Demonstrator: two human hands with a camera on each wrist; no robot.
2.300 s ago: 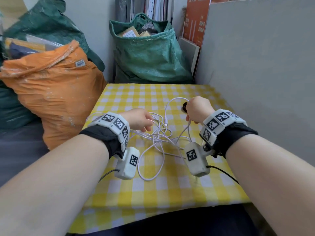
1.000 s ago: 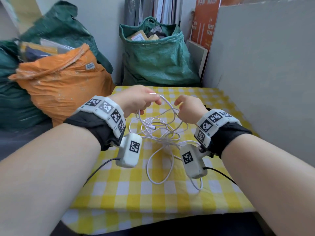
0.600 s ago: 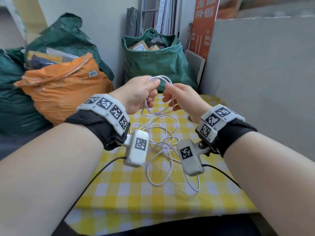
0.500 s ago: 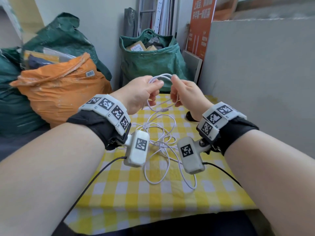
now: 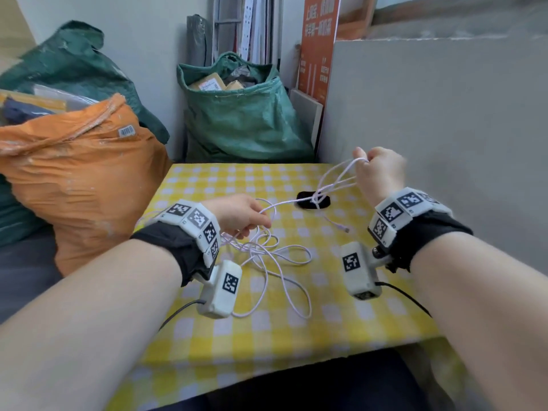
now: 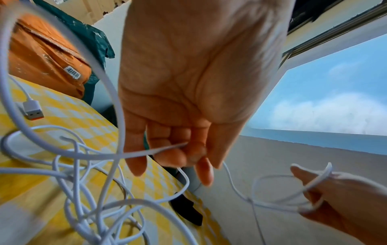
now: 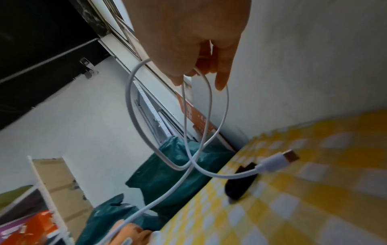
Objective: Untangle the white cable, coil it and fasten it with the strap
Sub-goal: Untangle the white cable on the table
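The white cable (image 5: 275, 256) lies in a loose tangle on the yellow checked table (image 5: 267, 336). My left hand (image 5: 240, 216) pinches one strand (image 6: 146, 151) low over the tangle. My right hand (image 5: 379, 170) is raised at the right and holds two loops of the cable (image 7: 184, 116) that hang from its curled fingers. One small plug (image 5: 345, 230) dangles near the table; in the right wrist view this plug (image 7: 278, 159) hangs above the black strap (image 7: 240, 184). The other plug (image 6: 32, 110) lies flat on the cloth. The black strap (image 5: 312, 200) lies behind the stretched strand.
An orange sack (image 5: 80, 179) bulges against the table's left edge. A green sack (image 5: 237, 114) stands behind the far edge. A grey board (image 5: 444, 129) runs along the right side. Cables from the wrist cameras trail over the table's front.
My hands, together and raised half a second ago, have parted. The right moved to the right with loops of cable; the left dropped toward the table holding a strand. The strap is now uncovered.
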